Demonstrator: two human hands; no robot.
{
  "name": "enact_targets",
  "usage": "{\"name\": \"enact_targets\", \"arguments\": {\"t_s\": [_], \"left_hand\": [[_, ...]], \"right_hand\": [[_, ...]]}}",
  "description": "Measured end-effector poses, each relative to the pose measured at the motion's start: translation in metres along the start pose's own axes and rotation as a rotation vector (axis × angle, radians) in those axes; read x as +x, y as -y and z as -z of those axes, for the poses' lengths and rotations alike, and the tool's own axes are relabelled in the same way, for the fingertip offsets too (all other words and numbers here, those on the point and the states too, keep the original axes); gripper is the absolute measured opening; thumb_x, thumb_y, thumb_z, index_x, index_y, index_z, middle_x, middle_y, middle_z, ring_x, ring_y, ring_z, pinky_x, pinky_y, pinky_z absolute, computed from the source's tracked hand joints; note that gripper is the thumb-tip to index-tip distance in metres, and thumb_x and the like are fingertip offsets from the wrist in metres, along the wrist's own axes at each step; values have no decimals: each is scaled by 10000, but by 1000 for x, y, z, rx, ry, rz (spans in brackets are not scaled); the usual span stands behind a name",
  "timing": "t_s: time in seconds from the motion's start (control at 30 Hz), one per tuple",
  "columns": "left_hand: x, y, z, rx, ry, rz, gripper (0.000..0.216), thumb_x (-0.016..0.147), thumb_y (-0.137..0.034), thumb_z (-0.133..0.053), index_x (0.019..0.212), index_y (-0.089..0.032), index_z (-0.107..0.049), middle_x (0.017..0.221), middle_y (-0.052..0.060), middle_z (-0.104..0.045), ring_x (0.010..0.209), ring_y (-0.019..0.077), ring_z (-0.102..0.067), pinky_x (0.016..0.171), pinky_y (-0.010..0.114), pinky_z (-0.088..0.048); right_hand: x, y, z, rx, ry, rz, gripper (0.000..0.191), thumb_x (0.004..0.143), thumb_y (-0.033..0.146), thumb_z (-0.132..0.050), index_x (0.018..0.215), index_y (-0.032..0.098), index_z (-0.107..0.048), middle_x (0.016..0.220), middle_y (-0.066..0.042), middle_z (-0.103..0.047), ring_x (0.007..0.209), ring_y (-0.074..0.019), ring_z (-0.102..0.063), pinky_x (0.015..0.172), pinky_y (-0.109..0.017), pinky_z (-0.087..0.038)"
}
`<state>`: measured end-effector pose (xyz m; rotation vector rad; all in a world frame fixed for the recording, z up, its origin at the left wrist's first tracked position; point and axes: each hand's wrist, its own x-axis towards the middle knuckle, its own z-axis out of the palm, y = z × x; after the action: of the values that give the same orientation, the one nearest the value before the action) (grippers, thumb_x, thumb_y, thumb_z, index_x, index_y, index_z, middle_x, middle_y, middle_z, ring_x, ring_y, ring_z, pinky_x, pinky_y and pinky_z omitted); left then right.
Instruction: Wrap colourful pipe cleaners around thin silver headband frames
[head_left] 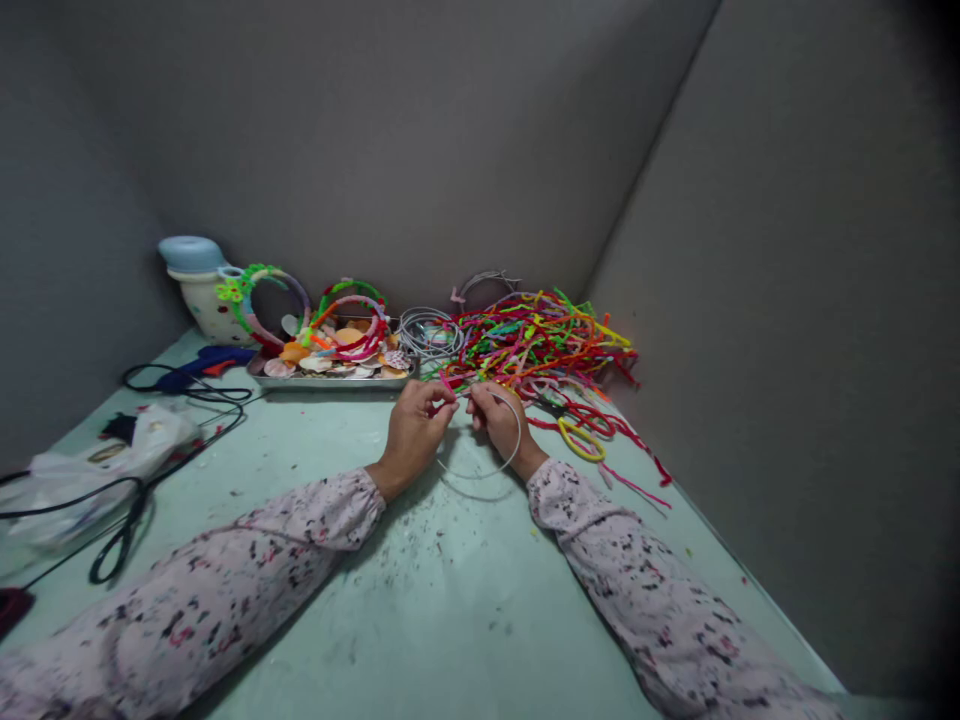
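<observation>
A thin grey wire hoop (480, 476) hangs in front of me, its lower curve dipping over the table. My left hand (416, 430) is closed in a pinch at the hoop's upper left. Close beside it, my right hand (501, 425) is closed on the hoop's upper right, with the wire passing in front of its fingers. A bit of pink pipe cleaner (447, 383) shows by the left fingertips; whether it is held or lies behind cannot be made out. The fingertips of both hands almost meet.
Behind my hands lies a heap of coloured pipe cleaners (540, 335), with yellow-handled scissors (581, 440) at right. A metal tray (334, 384) holds shells and pipe-cleaner-wrapped hoops. Grey wire coils (431, 335), a blue-lidded cup (196, 275), a black cable (139, 490) and plastic bag (67, 485) surround.
</observation>
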<state>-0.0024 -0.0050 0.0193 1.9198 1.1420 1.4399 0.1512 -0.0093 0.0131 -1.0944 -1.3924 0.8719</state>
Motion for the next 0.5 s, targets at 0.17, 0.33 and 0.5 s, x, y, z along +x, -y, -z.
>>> {"name": "enact_targets", "arguments": {"t_s": [0.17, 0.33, 0.5], "left_hand": [[1, 0, 0, 1, -1, 0, 63, 765, -164, -637, 819, -193, -651, 812, -1, -551, 681, 114, -503, 629, 235, -421], [1, 0, 0, 13, -7, 1, 63, 769, -175, -641, 827, -195, -657, 797, -1, -547, 667, 112, -507, 624, 238, -431], [1, 0, 0, 24, -15, -2, 70, 765, -182, -651, 829, -196, -677, 781, -1, -547, 667, 112, -510, 624, 237, -434]], "right_hand": [[0, 0, 0, 9, 8, -3, 386, 885, 505, -490, 671, 192, -560, 483, 44, -489, 429, -100, -450, 452, -226, -341], [1, -3, 0, 29, -3, -9, 381, 873, 519, -498, 681, 196, -560, 512, 41, -509, 427, -97, -455, 443, -223, -349], [1, -3, 0, 16, -13, -15, 393, 867, 535, -495, 682, 195, -562, 506, 41, -510, 425, -96, -458, 439, -219, -352]]}}
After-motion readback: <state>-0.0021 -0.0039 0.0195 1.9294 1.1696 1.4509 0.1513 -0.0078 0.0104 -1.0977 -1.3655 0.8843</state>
